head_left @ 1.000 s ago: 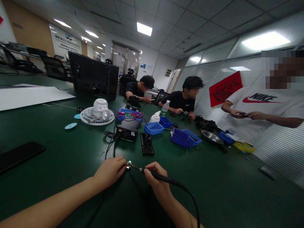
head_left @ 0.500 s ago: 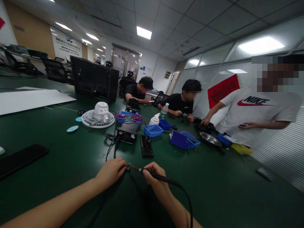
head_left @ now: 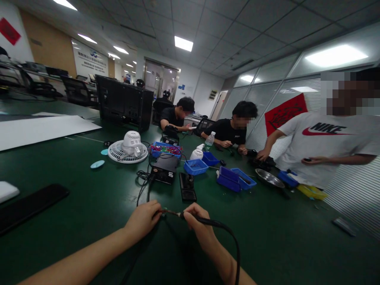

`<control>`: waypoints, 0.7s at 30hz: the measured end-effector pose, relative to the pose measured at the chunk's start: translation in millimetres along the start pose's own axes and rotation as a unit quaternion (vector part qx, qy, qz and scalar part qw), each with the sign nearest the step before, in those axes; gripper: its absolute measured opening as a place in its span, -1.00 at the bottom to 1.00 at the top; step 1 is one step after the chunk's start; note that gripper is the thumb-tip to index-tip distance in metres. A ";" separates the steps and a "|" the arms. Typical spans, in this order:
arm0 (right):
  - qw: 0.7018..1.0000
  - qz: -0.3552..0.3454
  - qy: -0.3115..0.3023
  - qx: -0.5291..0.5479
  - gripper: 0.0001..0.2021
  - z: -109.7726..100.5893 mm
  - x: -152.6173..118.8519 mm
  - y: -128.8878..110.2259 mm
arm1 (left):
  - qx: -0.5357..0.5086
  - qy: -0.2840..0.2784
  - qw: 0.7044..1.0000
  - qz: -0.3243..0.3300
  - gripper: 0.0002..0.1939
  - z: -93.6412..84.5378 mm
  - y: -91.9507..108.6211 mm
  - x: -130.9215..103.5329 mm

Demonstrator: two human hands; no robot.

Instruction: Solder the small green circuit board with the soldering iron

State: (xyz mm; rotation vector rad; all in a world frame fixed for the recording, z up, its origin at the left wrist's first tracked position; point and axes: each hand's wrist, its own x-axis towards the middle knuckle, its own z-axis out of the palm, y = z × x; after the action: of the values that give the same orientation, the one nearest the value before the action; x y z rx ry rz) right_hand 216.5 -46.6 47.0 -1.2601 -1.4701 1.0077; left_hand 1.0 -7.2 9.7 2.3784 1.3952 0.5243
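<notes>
My right hand [head_left: 199, 223] grips a soldering iron [head_left: 210, 221] like a pen, its metal tip pointing left and its thick black cord curving down towards me. At the tip is a small greenish piece [head_left: 164, 213], perhaps a little circuit board. My left hand [head_left: 145, 217] is closed at that piece, thumb and fingers pinching it or a thin reddish wire on it; the exact grip is too small to make out. Beyond the hands stand a black soldering station [head_left: 163, 171] with coiled cables and a dark iron stand [head_left: 188, 190].
A white fan part [head_left: 127, 152], a blue basket of coloured wires [head_left: 166, 149] and several blue bins [head_left: 196, 168] stand farther back. A dark flat slab [head_left: 35, 204] lies at left. A metal pan [head_left: 269, 178] is at right. Several people work across the table.
The camera view has shifted slightly, so the scene sits farther right and lower. Both hands keep their grips, with the iron's tip still at the small piece.
</notes>
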 end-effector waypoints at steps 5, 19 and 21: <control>0.999 0.005 0.003 0.033 -0.84 -2.6 -4.0 7.7 | 0.009 -0.009 1.000 0.000 -0.84 -2.0 2.5 -0.9; 0.983 0.016 0.081 0.161 -0.84 -34.9 32.4 -29.7 | 0.007 -0.006 1.000 0.005 -0.84 -2.5 1.0 -2.4; 0.984 0.009 0.085 0.159 -0.84 -36.0 34.0 -32.0 | 0.006 -0.007 1.000 0.006 -0.84 -2.2 0.9 -2.4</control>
State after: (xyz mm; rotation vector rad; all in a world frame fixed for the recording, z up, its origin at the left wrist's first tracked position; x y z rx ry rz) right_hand 242.3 -16.8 90.9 -1.0988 -1.1197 1.0704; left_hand -0.5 -9.6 11.6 2.3970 1.3831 0.5036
